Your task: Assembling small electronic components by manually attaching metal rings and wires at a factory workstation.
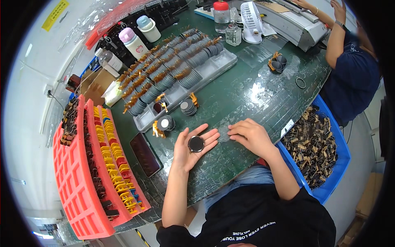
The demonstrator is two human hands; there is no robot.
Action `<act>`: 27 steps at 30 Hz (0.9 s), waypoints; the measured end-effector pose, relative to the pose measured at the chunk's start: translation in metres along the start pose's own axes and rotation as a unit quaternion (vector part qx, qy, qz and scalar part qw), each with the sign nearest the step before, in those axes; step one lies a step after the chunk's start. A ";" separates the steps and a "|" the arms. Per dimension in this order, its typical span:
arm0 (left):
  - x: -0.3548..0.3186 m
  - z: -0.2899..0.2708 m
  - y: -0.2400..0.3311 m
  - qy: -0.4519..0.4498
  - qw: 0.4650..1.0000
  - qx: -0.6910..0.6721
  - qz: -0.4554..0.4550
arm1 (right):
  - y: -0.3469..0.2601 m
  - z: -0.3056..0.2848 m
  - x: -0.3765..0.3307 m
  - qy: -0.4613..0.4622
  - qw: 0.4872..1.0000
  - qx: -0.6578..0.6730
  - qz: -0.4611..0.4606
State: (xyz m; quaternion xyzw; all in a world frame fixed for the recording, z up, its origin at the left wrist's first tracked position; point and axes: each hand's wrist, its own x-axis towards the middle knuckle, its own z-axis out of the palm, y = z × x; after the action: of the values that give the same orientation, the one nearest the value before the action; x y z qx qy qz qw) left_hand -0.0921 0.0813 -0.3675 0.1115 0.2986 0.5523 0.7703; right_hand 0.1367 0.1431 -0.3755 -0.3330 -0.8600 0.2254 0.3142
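Viewed from head height, looking steeply down, close over the green worktable (263, 103); one fisheye view only.

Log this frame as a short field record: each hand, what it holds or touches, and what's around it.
left hand: palm up, open, a round dark disc lying on it
right hand: palm down, fingers resting flat on the green worktable
nearby: small stacks of discs beside a grey tray of disc rows
left side: red trays with yellow clips
right side: blue bin of binder clips
other person: seated at far right
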 end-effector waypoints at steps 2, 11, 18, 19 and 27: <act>0.000 0.000 0.000 0.000 1.000 -0.004 -0.005 | 0.000 0.000 0.001 -0.002 1.000 0.001 0.002; -0.003 0.002 0.001 -0.006 1.000 -0.014 -0.017 | -0.003 0.001 0.010 -0.030 0.992 0.078 0.099; -0.001 0.003 0.002 -0.017 0.999 -0.029 -0.027 | 0.007 0.018 0.021 0.215 0.888 0.329 0.239; -0.002 0.004 0.002 -0.024 0.999 -0.035 -0.028 | 0.000 0.019 0.021 0.246 0.915 0.266 0.175; -0.006 0.013 -0.006 -0.115 0.990 -0.074 -0.012 | -0.048 0.046 0.009 0.218 0.961 0.015 -0.171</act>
State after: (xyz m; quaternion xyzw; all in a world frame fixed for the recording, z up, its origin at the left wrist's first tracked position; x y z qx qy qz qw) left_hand -0.0812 0.0760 -0.3586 0.1136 0.1675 0.5467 0.8125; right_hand 0.0790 0.1085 -0.3759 -0.2176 -0.8113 0.1029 0.5327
